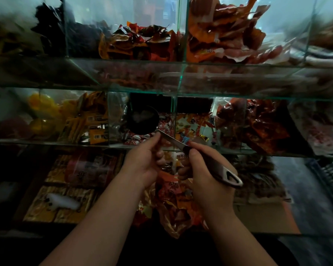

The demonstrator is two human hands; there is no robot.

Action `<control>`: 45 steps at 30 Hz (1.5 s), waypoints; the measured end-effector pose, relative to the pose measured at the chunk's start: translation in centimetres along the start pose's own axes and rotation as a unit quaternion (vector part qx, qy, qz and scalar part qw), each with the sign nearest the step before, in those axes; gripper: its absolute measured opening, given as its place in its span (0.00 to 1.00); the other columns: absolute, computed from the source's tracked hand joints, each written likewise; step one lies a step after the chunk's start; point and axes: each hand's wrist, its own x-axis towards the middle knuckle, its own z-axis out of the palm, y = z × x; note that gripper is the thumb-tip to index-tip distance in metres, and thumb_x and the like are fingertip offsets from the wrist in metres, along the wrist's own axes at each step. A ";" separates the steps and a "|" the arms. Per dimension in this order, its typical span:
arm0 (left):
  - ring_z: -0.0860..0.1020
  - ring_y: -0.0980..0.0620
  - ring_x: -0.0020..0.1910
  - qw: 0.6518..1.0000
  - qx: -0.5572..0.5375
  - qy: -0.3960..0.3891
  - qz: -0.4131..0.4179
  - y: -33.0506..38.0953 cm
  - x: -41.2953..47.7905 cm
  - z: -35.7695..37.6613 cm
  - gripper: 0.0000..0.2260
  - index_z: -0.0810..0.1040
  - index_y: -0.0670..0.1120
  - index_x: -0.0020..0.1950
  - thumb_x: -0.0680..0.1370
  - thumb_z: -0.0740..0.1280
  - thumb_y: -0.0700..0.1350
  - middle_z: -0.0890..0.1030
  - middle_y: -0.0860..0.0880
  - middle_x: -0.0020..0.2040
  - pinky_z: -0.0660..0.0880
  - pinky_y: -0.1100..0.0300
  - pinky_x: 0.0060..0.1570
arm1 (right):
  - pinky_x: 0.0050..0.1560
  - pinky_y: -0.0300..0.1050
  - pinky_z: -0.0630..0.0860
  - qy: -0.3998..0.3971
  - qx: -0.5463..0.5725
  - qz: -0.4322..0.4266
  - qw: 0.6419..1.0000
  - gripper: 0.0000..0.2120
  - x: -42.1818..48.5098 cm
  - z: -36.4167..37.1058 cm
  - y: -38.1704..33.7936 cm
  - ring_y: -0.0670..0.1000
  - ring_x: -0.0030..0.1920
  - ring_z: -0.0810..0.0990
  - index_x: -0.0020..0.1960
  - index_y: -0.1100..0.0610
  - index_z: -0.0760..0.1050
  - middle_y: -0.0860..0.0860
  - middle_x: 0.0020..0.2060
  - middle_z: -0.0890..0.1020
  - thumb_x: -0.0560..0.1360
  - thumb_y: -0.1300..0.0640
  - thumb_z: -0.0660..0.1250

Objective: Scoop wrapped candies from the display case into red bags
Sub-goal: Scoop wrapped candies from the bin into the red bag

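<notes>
Overhead, glass shelf [142, 89] of orange packets [219, 35] above the ladle [142, 120].

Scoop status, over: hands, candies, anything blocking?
Right hand grips scoop handle, bowl over wrapped candies. Left hand holds bag below. Nothing blocking the path.

A scoop [178, 144] with a dark round bowl, a thin metal neck and a dark handle ending in a grey loop is held tilted. Its bowl is far and left, its handle near and right. The bowl is raised in the middle compartment of the glass case [46, 141], just above red-and-white candies [140, 139]. Something pale is seen in the bowl, too blurred to tell. A crinkled red-orange bag [173, 196] is hung nearer, below the handle.
</notes>
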 end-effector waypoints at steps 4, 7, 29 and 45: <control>0.67 0.58 0.24 0.999 -0.009 -0.035 -0.002 -1.5 -1.2 0.4 0.06 0.80 0.46 0.39 0.76 0.71 0.42 0.77 0.51 0.34 0.61 0.66 0.21 | 0.39 0.53 0.85 0.001 0.001 0.009 1.000 0.09 -1.3 -1.4 -1.2 0.56 0.38 0.88 0.52 0.48 0.86 0.54 0.41 0.87 0.75 0.47 0.71; 0.68 0.57 0.25 0.998 0.023 -0.066 0.000 -3.0 -2.3 0.2 0.04 0.81 0.46 0.38 0.71 0.74 0.44 0.77 0.50 0.36 0.63 0.65 0.22 | 0.37 0.49 0.84 -0.012 0.019 0.033 0.999 0.08 -1.6 -2.8 -2.0 0.55 0.37 0.88 0.47 0.48 0.86 0.55 0.39 0.88 0.77 0.49 0.69; 0.72 0.63 0.41 0.695 0.676 0.143 0.198 -8.3 -5.1 -8.6 0.09 0.73 0.60 0.44 0.75 0.73 0.54 0.72 0.62 0.45 0.66 0.66 0.34 | 0.32 0.34 0.76 -0.129 -0.299 0.009 0.946 0.06 -4.1 -8.9 -1.4 0.42 0.35 0.83 0.39 0.46 0.82 0.41 0.33 0.84 0.73 0.55 0.70; 0.77 0.67 0.42 0.709 0.663 0.052 0.232 -10.3 -6.4 -9.1 0.08 0.86 0.52 0.47 0.75 0.74 0.38 0.77 0.64 0.41 0.71 0.78 0.41 | 0.48 0.41 0.81 -0.169 -0.359 0.012 0.918 0.07 -2.6 -5.7 5.9 0.43 0.44 0.84 0.44 0.50 0.85 0.43 0.41 0.86 0.76 0.61 0.74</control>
